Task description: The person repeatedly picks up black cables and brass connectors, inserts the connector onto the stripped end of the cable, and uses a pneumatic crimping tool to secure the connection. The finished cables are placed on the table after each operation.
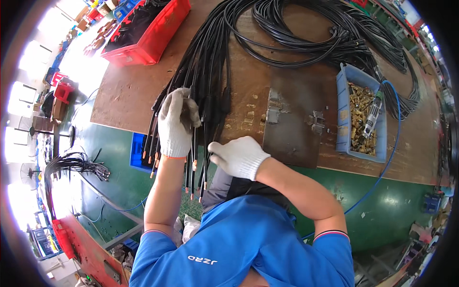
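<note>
A: We start with the biggest thing, the wooden bench top [143, 91]: brown, scuffed board, its near edge running just under our hands, green floor [382, 201] below it.

B: Across it we have the black cables [210, 52], rubbery and round, too many to count, looped in coils far beyond the grip and fanning into a straight bundle that reaches it. Their stripped copper tips [192, 165] hang off the bench edge, below both hands.

A: One red plastic crate [153, 36] sits up and to the left of the grip, at the bench's far corner. One dark steel plate [291, 119], flat and rectangular, lies just right of it.

B: Further right, one blue bin [345, 119] holds small brass fittings [361, 103], shiny and jumbled, with one pneumatic tool [373, 115] resting on them, a blue hose [397, 129] trailing off.

A: Our left hand [176, 125], in a white knit glove, is closed around several cables of the bundle.

B: Our right hand [240, 157], gloved the same, is curled shut just right of it; we pinch what seems to be one cable end, though the fingers hide it.

A: Open room lies between plate and bundle, bare wood.
</note>
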